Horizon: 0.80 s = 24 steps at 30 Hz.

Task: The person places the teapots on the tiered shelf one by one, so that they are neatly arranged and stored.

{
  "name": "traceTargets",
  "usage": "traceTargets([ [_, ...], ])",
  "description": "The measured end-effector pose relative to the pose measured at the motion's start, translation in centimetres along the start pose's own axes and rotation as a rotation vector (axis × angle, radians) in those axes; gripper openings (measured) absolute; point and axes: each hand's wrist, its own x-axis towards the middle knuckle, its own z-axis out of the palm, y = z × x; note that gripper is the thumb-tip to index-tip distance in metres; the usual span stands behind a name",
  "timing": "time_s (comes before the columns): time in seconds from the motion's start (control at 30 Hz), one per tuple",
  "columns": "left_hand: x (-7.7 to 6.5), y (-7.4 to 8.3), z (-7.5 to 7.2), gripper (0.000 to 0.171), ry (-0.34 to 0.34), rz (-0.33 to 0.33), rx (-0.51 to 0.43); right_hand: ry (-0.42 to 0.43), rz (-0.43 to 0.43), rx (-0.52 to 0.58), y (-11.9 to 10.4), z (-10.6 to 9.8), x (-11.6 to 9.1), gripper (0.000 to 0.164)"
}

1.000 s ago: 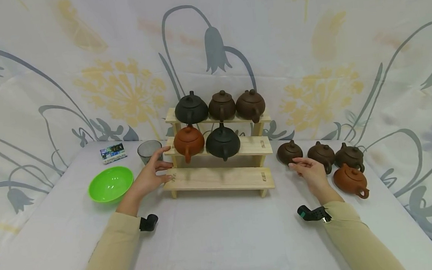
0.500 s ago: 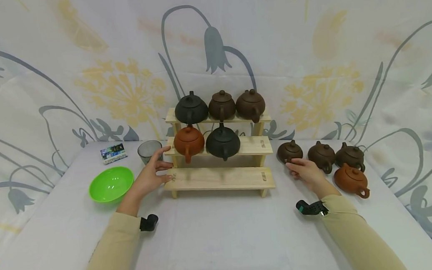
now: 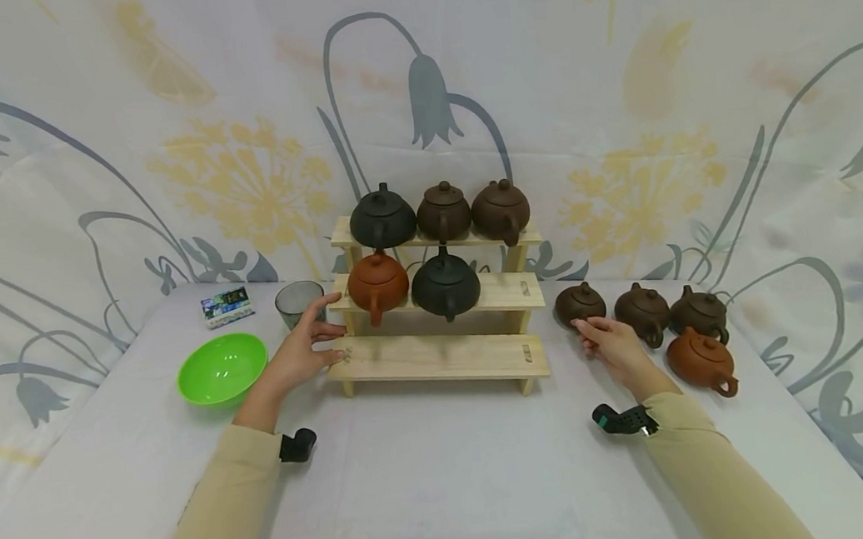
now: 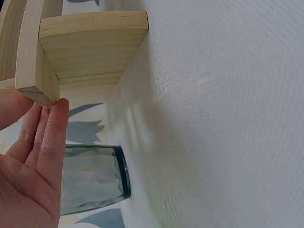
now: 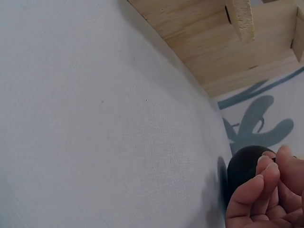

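Note:
My left hand [image 3: 304,353] pinches the left end of a three-step wooden display stand [image 3: 438,357]. In the left wrist view its thumb and fingertips [image 4: 59,107] meet around a board's corner. On the right, my right hand [image 3: 617,347] pinches a small dark brown teapot [image 3: 579,301] on its near side, where the handle is hidden by the fingers. The teapot stands low at the table, and the right wrist view shows its round dark body [image 5: 244,166] behind curled fingers. The stand's upper two steps carry several teapots, including an orange-brown teapot [image 3: 377,282] and a black teapot [image 3: 445,285].
Right of my right hand stand two dark brown teapots, one [image 3: 642,311] beside the other [image 3: 698,313], with a reddish teapot [image 3: 696,358] in front. Left of the stand are a grey glass [image 3: 297,300], a green bowl [image 3: 220,369] and a small printed box [image 3: 226,307].
My right hand has shifted slightly left, and its fingers have come together at the near side of the small brown teapot. The left hand keeps its place on the stand.

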Motion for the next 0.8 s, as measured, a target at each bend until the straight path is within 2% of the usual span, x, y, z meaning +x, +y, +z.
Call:
traceTargets([
  [0.1,0.0,0.0,0.0,0.082,0.0,-0.002,0.001,0.025,-0.03,0.007,-0.2,-0.1,-0.5,0.003],
  [0.27,0.0,-0.1,0.0,0.081,0.0,0.005,-0.009,0.041,-0.098,-0.008,-0.9,-0.2,-1.7,0.009],
  [0.5,0.0,-0.2,0.0,0.081,-0.002,0.008,-0.02,-0.021,-0.204,-0.032,-2.4,0.0,-3.4,0.007],
  [0.8,0.0,-0.1,0.0,0.081,0.003,0.007,0.012,-0.082,-0.255,-0.01,-4.4,1.8,-6.2,0.006],
])
